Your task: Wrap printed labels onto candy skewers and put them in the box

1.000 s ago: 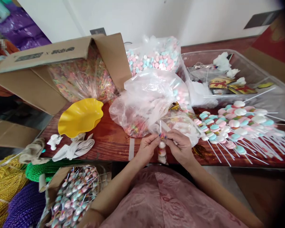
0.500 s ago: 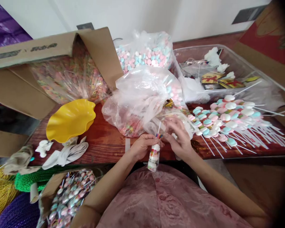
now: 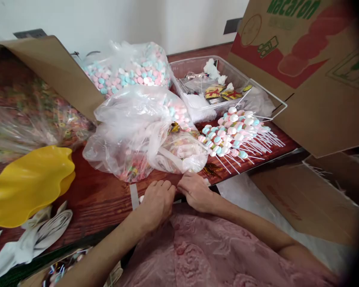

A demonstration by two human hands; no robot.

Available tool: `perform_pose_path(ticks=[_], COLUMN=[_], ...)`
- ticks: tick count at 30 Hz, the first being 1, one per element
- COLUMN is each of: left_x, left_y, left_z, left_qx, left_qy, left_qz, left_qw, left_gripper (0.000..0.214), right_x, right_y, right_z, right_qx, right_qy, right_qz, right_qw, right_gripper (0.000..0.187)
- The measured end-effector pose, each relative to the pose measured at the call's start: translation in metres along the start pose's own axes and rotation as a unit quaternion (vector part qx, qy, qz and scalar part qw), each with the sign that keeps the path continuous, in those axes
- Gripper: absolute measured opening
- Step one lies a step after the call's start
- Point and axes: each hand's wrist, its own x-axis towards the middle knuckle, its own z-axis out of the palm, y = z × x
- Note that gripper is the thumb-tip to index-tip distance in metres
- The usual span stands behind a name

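My left hand (image 3: pixel 160 201) is closed at the table's front edge, its back turned up. A small white end of the marshmallow lollipop (image 3: pixel 141 198) peeks out at its left; my fingers hide the rest. My right hand (image 3: pixel 196 192) is closed too, its fingertips almost meeting the left hand's, and what it pinches is hidden. Beyond the hands lies a clear bag of bright candies (image 3: pixel 134 165). To the right, bare marshmallow lollipops (image 3: pixel 227 137) in pink, blue and white lie piled with their white sticks pointing mostly towards the front right.
A yellow wavy bowl (image 3: pixel 32 183) and a white cloth (image 3: pixel 38 239) lie left. Behind stand a bag of pastel candies (image 3: pixel 137 71), a clear plastic bin (image 3: pixel 179 65) and a cardboard box (image 3: pixel 305 91) at right. An open carton of bagged candy (image 3: pixel 60 56) is at far left.
My view has turned to the right. The wrapped lollipop hung upright between my fingers before; now my hands have closed in over it, backs up, and it is mostly hidden.
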Motion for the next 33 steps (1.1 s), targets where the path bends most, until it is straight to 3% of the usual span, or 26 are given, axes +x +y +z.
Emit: perform_pose_path(ticks=[1, 3, 4, 6, 8, 9, 11, 13, 16, 18, 21, 23, 24, 27, 30, 33], left_x=[-0.001, -0.001, -0.001, 0.000, 0.001, 0.002, 0.002, 0.002, 0.000, -0.002, -0.004, -0.005, -0.005, -0.004, -0.001, -0.001], left_y=[0.003, 0.002, -0.001, -0.008, -0.013, -0.013, -0.008, 0.000, 0.008, 0.006, -0.004, -0.011, -0.013, -0.015, -0.011, -0.007], left_z=[0.000, 0.001, 0.001, 0.001, 0.003, 0.004, 0.009, 0.016, 0.028, 0.033, 0.034, 0.033, 0.032, 0.032, 0.034, 0.036], left_qx=[0.009, -0.093, -0.182, -0.350, -0.427, -0.419, -0.323, -0.158, 0.015, 0.012, -0.120, -0.265, -0.347, -0.552, -0.649, -0.680], left_qy=[0.022, 0.010, -0.019, -0.103, -0.185, -0.204, -0.174, -0.090, 0.010, 0.046, 0.091, 0.097, 0.089, 0.066, 0.089, 0.107], left_qz=[0.003, -0.005, -0.021, -0.071, -0.108, -0.106, -0.060, 0.001, 0.047, 0.062, 0.052, 0.001, -0.037, -0.154, -0.203, -0.208], left_qw=[1.000, 0.996, 0.983, 0.928, 0.879, 0.878, 0.928, 0.983, 0.999, 0.997, 0.987, 0.959, 0.933, 0.817, 0.727, 0.695], left_gripper=[0.022, 0.025, 0.028, 0.030, 0.030, 0.030, 0.031, 0.029, 0.030, 0.032, 0.031, 0.031, 0.031, 0.031, 0.033, 0.031], right_x=[-0.002, -0.005, -0.007, -0.011, -0.016, -0.018, -0.021, -0.024, -0.029, -0.035, -0.050, -0.062, -0.067, -0.075, -0.072, -0.065], right_y=[-0.002, -0.005, -0.005, -0.002, 0.004, 0.007, 0.011, 0.011, 0.007, 0.010, 0.034, 0.059, 0.071, 0.092, 0.086, 0.069], right_z=[-0.001, -0.007, -0.011, -0.017, -0.020, -0.020, -0.015, -0.007, 0.000, -0.006, -0.030, -0.050, -0.059, -0.071, -0.063, -0.047], right_qx=[0.005, -0.012, -0.025, -0.033, -0.028, -0.027, -0.030, -0.017, 0.036, 0.062, 0.030, -0.019, -0.045, -0.147, -0.175, -0.170], right_qy=[0.017, 0.062, 0.083, 0.101, 0.089, 0.074, 0.037, 0.008, 0.009, 0.055, 0.170, 0.217, 0.211, 0.174, 0.119, 0.095], right_qz=[0.023, 0.011, -0.019, -0.098, -0.151, -0.156, -0.130, -0.072, 0.006, 0.027, 0.054, 0.094, 0.111, 0.104, 0.076, 0.077], right_qw=[1.000, 0.998, 0.996, 0.989, 0.984, 0.985, 0.990, 0.997, 0.999, 0.996, 0.984, 0.971, 0.970, 0.968, 0.974, 0.978], right_gripper=[0.023, 0.021, 0.022, 0.025, 0.022, 0.020, 0.016, 0.013, 0.015, 0.016, 0.016, 0.016, 0.016, 0.017, 0.019, 0.020])
